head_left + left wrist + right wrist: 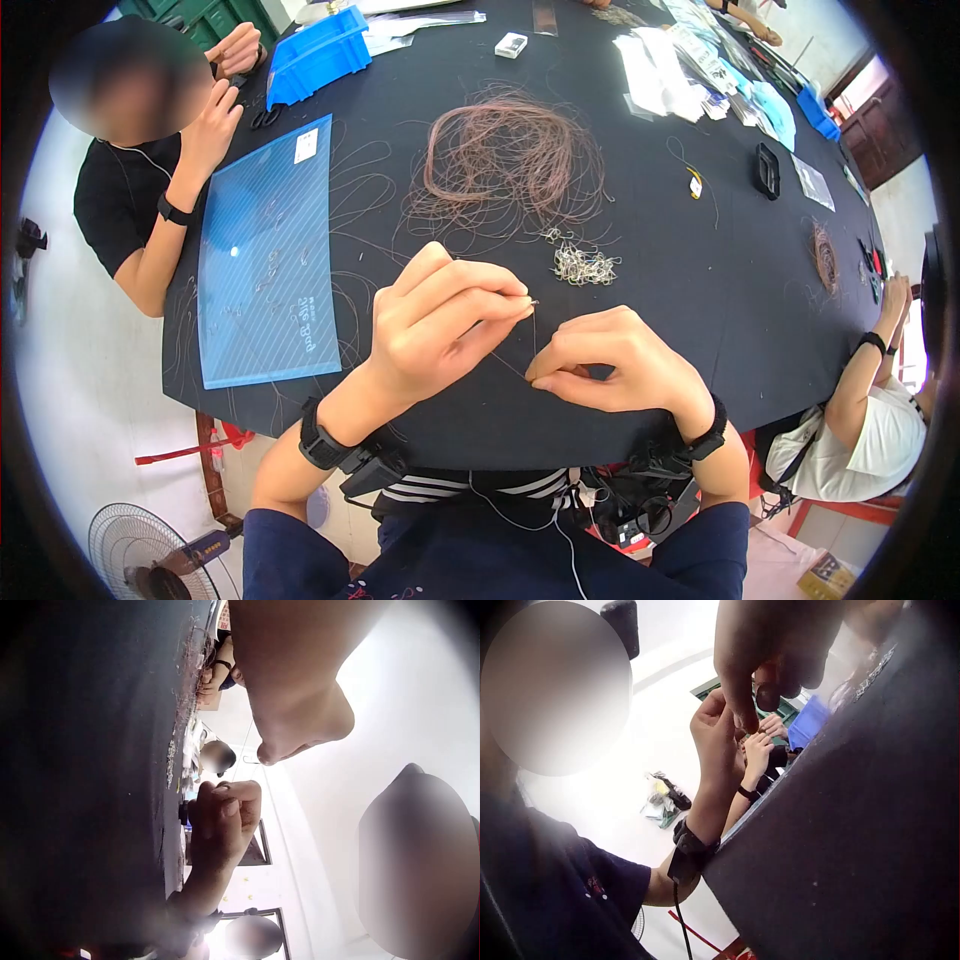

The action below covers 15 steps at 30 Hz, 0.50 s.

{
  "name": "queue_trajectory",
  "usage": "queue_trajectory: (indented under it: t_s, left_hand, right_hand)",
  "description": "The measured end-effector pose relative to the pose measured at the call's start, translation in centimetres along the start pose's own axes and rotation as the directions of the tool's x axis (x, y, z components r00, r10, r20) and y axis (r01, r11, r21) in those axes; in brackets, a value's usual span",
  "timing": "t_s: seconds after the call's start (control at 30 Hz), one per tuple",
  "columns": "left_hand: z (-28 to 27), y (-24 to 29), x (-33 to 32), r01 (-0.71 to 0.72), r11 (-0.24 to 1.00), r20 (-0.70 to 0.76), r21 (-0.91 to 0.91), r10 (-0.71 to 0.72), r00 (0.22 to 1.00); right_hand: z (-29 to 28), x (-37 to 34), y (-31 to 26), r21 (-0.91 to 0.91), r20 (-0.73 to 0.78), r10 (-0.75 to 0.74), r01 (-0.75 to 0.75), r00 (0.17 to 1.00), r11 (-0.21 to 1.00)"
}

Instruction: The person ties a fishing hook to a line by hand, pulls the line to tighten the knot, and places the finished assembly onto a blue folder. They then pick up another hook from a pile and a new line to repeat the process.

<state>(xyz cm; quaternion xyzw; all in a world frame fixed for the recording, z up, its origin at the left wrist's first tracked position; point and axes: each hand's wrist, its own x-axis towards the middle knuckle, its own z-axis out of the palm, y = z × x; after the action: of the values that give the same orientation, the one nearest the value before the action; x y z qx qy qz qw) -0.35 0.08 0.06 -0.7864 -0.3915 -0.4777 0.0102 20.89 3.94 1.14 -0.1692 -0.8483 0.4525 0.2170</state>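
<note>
Over the near part of the table, my left hand [440,325] pinches a small metal fish hook [252,759] between thumb and fingertips. The hook's bend sticks out past the fingertips in the left wrist view. A thin line [534,330] runs from there down to my right hand [615,362], which pinches it between thumb and forefinger. A heap of silvery fish hooks [585,264] lies just beyond both hands. Behind it spreads a loose coil of brownish line [510,165]. My right hand's fingers hide the line's end in the right wrist view.
A blue striped plastic sheet [265,260] lies on the black table [690,270] to the left, loose line strands beside it. Blue bins [318,55], white papers [660,75] and a black tray [767,170] lie farther off. Other people sit at both sides.
</note>
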Motion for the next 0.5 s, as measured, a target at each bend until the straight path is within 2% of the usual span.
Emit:
queue_trajectory:
  t_s: [0.3,0.4,0.5]
  left_hand:
    - [0.02,-0.09,0.06,-0.009,1.000,-0.017,0.022,0.010,1.000]
    - [-0.09,0.01,0.15,-0.014,0.999,-0.026,0.028,0.015,1.000]
    - [-0.33,0.20,0.28,-0.016,1.000,-0.040,0.027,0.017,0.999]
  right_hand:
    - [-0.35,-0.07,-0.54,-0.046,-0.043,-0.063,0.061,0.997,0.997]
    - [0.07,-0.16,-0.10,-0.045,-0.104,-0.016,0.011,0.994,0.999]
    - [-0.19,-0.05,-0.14,-0.055,-0.089,0.127,-0.133,0.988,0.990]
